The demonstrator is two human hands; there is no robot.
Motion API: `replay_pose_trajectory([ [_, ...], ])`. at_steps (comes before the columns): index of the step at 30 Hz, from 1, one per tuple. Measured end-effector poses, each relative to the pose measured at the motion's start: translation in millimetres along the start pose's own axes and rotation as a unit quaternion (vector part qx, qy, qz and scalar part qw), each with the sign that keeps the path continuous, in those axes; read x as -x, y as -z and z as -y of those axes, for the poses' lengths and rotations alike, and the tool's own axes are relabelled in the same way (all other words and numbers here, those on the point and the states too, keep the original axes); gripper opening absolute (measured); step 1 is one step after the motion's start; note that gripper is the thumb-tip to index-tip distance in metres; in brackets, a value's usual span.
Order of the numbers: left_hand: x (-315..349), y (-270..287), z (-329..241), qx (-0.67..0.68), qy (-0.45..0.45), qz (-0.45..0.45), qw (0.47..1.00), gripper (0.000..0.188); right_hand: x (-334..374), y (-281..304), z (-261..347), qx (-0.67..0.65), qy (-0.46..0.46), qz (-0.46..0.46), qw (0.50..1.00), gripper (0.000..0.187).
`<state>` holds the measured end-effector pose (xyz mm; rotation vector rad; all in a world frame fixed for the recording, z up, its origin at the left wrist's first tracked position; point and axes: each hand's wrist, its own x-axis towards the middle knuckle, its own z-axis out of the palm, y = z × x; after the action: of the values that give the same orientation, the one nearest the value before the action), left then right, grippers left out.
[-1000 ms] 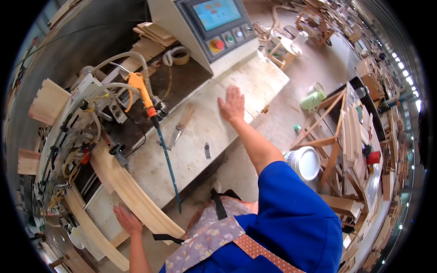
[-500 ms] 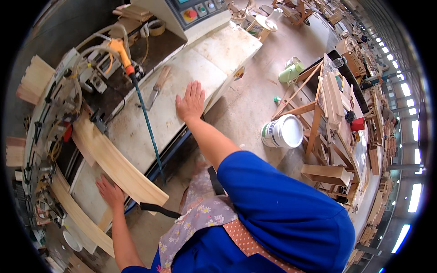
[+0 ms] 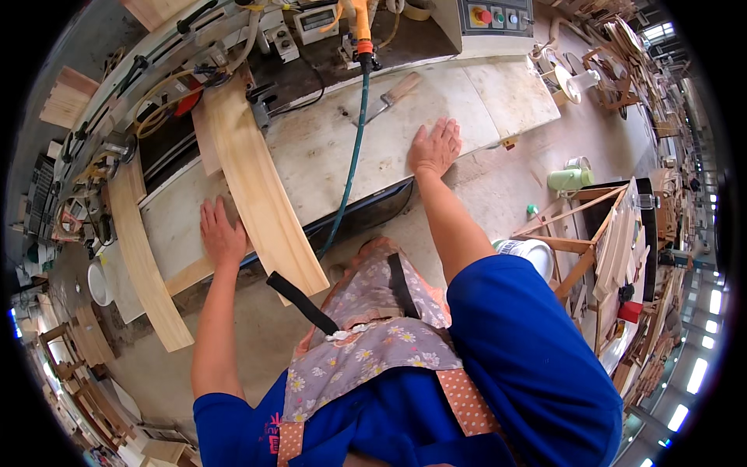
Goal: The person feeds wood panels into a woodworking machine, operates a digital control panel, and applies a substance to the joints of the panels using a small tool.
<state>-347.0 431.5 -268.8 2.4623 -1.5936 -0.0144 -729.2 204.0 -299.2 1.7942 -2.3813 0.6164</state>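
My left hand (image 3: 223, 229) lies flat with its fingers spread on the pale worktop (image 3: 311, 167), in the gap between two long wooden boards. The nearer-to-middle board (image 3: 264, 191) runs from the machine out past the worktop's front edge, close beside my left fingers. To the left, the other board (image 3: 144, 257) also overhangs the front. My right hand (image 3: 436, 146) rests palm down near the worktop's front edge, holding nothing. Behind it lies a wooden-handled tool with a flat metal blade (image 3: 393, 97). An orange air gun (image 3: 358, 19) hangs above, its teal hose (image 3: 355, 156) trailing down between my hands.
Clamps and looped tubes line the machine (image 3: 194, 86) at the back left. A control panel (image 3: 496, 17) with coloured buttons stands at the back. To the right are a white bucket (image 3: 537, 253), a green container (image 3: 569, 180) and a wooden frame (image 3: 576, 243) stacked with strips.
The head view has turned, so the worktop and boards sit more level and the machine's panel lies farther right. Both hands stay flat on the worktop, and the boards appear unmoved on it.
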Motion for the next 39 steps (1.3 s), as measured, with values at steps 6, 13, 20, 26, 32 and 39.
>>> replay_pose_trajectory([
  [6,3.7,-18.4,8.2,-0.002,-0.020,-0.010,1.000,0.060,-7.1,-3.9,-1.1,-0.007,0.001,-0.011,1.000,0.062],
  [13,1.4,-12.1,7.1,-0.008,-0.022,0.003,1.000,0.056,-6.3,-2.4,-3.0,0.007,-0.016,0.039,0.999,0.063],
  [20,0.5,-3.5,-1.3,0.000,-0.012,-0.009,1.000,0.055,-6.1,-2.5,-2.3,-0.009,-0.012,0.018,1.000,0.064],
  [26,3.6,-3.3,-1.3,0.001,0.009,-0.013,1.000,0.055,-4.7,0.7,-1.2,0.006,-0.010,0.029,1.000,0.063],
  [32,2.2,-3.9,-4.1,0.011,0.008,-0.031,0.999,0.054,-5.5,1.4,-2.9,0.001,-0.002,0.028,1.000,0.063],
  [39,0.4,-1.2,-6.1,0.012,0.015,-0.035,0.999,0.054,-6.7,6.6,0.1,-0.009,-0.011,0.041,0.999,0.061],
])
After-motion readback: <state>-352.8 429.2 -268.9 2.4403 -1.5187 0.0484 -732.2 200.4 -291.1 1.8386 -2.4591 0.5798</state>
